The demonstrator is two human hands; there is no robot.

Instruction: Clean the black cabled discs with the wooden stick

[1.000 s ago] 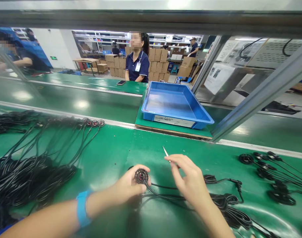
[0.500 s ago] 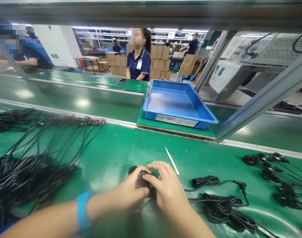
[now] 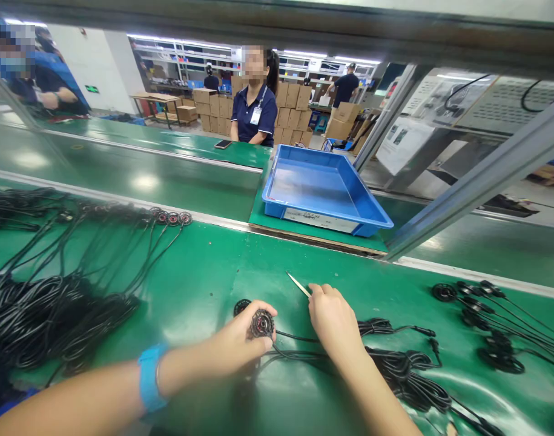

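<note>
head view showed the left hand (image 3: pixel 243 339) closed around a round black part (image 3: pixel 262 324), thumb below and fingers over the top, its reddish middle facing up. that part was held just above the green table (image 3: pixel 208 266), near the front middle. a second round part (image 3: pixel 241 306) sat just behind the left hand, partly hidden by it. the right hand (image 3: pixel 333 312) gripped the near end of a thin pale stick (image 3: pixel 298 284), whose sharp tip pointed away and to the left. black cords (image 3: pixel 299 354) ran from near the left hand toward a coiled bundle (image 3: pixel 408 372) beside the right forearm. a big heap of cables (image 3: pixel 45 309) lay on the left; a blue tray (image 3: pixel 317 181) stood beyond both hands.
</note>
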